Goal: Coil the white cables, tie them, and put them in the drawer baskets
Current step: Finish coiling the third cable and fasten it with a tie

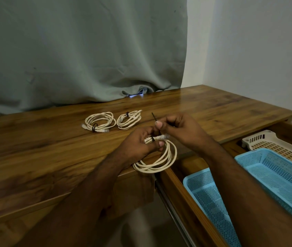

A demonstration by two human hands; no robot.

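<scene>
My left hand [140, 145] grips a coiled white cable [161, 161] at its top, where a black tie wraps the strands near the plug ends. The coil hangs over the desk's front edge. My right hand [179, 128] pinches the free tail of that black tie [153, 116], which sticks up and to the left. Two other coiled white cables lie on the desk behind my hands, each bound with a black tie: the left coil [100, 122] and the right coil [129, 119].
The wooden desk [43, 139] backs onto a grey-green curtain [81, 50]. At the right an open drawer holds two blue baskets, a near one [207, 196] and a far one [281, 177], plus a cream basket [273, 145] behind them.
</scene>
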